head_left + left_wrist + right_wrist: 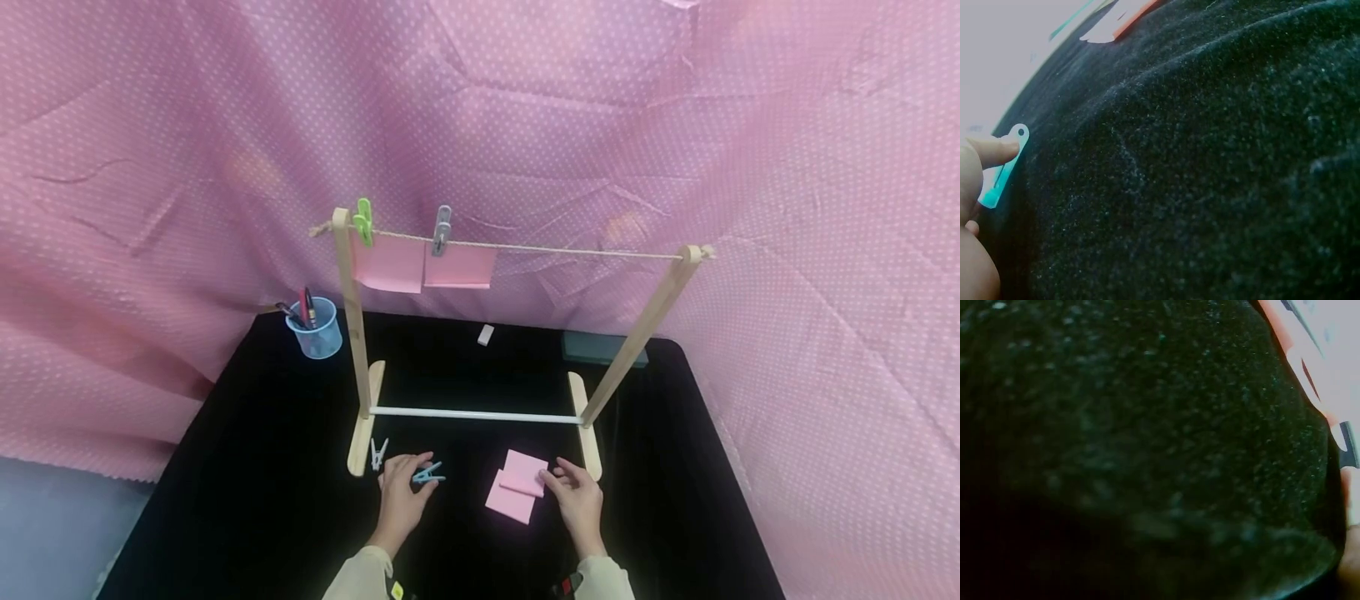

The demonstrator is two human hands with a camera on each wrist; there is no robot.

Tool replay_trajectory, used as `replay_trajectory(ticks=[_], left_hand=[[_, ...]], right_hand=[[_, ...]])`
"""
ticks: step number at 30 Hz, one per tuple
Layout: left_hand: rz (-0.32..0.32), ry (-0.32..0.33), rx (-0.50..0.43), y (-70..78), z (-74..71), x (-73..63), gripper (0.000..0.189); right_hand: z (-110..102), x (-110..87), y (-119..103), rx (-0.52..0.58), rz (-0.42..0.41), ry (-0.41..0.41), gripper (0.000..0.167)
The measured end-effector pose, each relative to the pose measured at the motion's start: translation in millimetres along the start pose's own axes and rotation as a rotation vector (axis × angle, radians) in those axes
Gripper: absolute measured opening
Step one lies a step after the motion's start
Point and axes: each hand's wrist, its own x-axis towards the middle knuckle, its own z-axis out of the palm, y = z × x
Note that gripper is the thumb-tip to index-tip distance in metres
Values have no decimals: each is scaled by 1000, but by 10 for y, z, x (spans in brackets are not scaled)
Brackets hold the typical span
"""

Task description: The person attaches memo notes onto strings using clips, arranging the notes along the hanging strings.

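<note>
In the head view my left hand (398,500) pinches a light blue clothespin (428,475) between thumb and fingers; the left wrist view has the thumb pressed on that clothespin (1007,169). At the right, my right hand (582,505) pinches the right corner of a pink sticky note (523,467), which overlaps a second pink sticky note (508,502) on the table. On the rope (570,250) above hang two pink sheets, the left one (393,265) under a green clothespin (363,223), the other (461,268) under a grey clothespin (441,232).
A pale clothespin (378,455) lies left of my left hand. The wooden frame (641,342) with its white crossbar (480,414) stands beyond both hands. Farther back are a blue pen cup (319,333), a white block (486,335) and a dark green box (596,347).
</note>
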Motion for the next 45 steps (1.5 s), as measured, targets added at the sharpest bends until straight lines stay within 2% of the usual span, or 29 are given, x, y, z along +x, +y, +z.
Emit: replay_trajectory(ticks=[8,22,33,36,45], left_hand=[[9,-29,33,-13,-14,16,34],[-9,-74,19,-11,-23,9,33],[-32,-95,13,-1,-52,16,29],[-42,-95,13,-27,-42,7,29],[0,-75,22,-74,21,2,32]], right_hand=[[30,21,-47,-102,-6,-16,47],[39,24,-56,-96,-5,-20,41],[79,30,-52,-144,18,-57,44],[102,35,-35,-157,7,-43,42],[122,48,56,-128,-16,4,30]])
